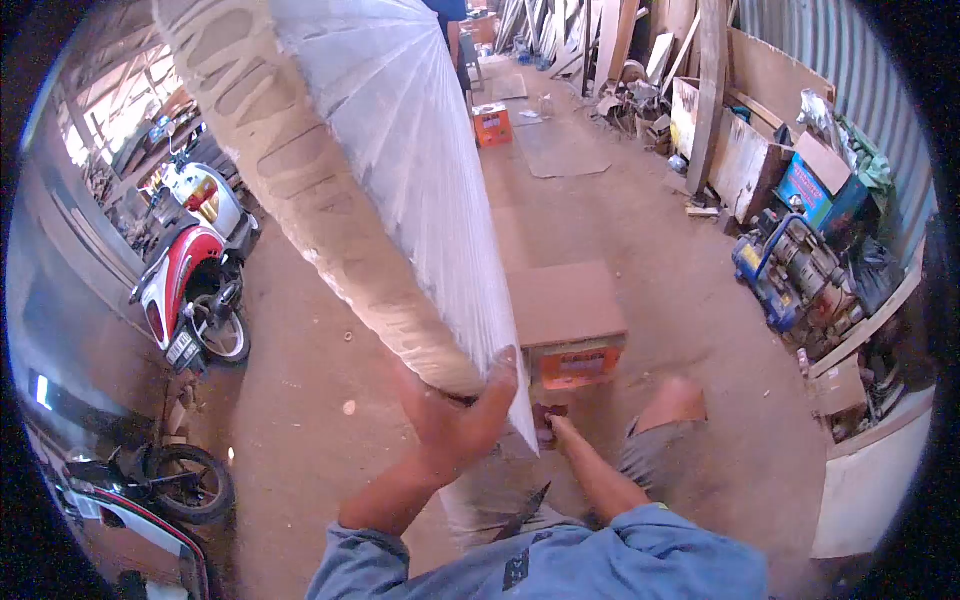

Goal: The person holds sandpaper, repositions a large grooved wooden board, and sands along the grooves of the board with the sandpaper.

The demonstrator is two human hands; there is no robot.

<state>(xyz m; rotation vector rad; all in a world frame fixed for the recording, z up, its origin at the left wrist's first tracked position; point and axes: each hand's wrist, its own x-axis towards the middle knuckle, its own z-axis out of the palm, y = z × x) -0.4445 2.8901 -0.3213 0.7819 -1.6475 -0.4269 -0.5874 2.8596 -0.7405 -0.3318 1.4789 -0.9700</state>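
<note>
My left hand [455,410] is closed round the lower end of a long tan piece with letter shapes along it [320,190]. It stands tilted up to the left and runs out of the top of the view. Pleated white sheeting [410,150] spreads from its right side and tapers to a point beside my fingers. Lower and farther right, my right hand [550,422] is closed near my legs, at a small dark reddish thing I cannot make out. Just beyond it sits an orange box [580,368] with a brown board [565,303] on top.
Motorbikes stand on the left, one red and white [190,270]. To the right are a compressor [795,265], a blue box [818,190] and a wooden post [710,100]. Another orange box [491,124] and a flat sheet [560,150] lie farther back. Someone in blue [450,10] is partly visible.
</note>
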